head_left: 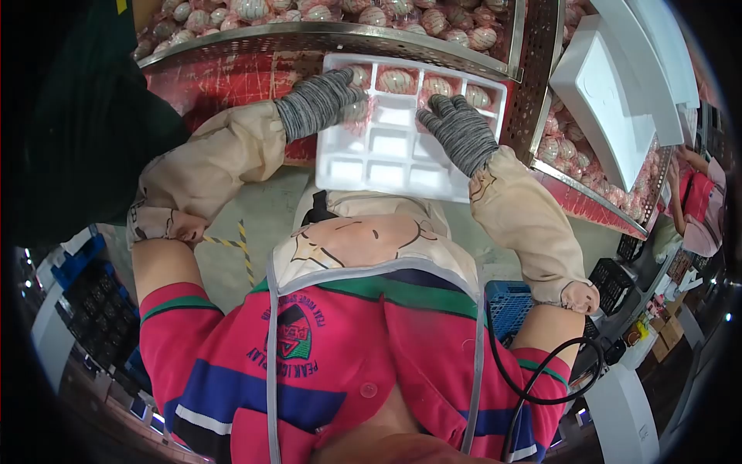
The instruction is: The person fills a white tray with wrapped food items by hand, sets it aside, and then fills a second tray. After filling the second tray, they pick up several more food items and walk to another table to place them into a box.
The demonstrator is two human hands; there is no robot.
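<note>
A white foam tray [417, 182] with square compartments lies in front of me, tilted against the bench edge. Pale egg-shaped items in clear wrap with red marks fill its far row, one of them a wrapped egg [396, 81] near the middle. My left hand [318, 103], in a grey knit glove, closes on another wrapped egg [355, 113] over the second row's left side. My right hand [461, 133], gloved alike, reaches in from the right, its fingers curled at a wrapped egg [424, 97] that they partly hide. Several nearer compartments hold nothing.
Beyond the tray, a metal-edged bin [325, 29] holds many wrapped eggs. More lie in a bin [576, 151] on the right, with white foam trays [607, 100] on top. A blue crate [506, 309] stands low at right. Another person [699, 197] is at far right.
</note>
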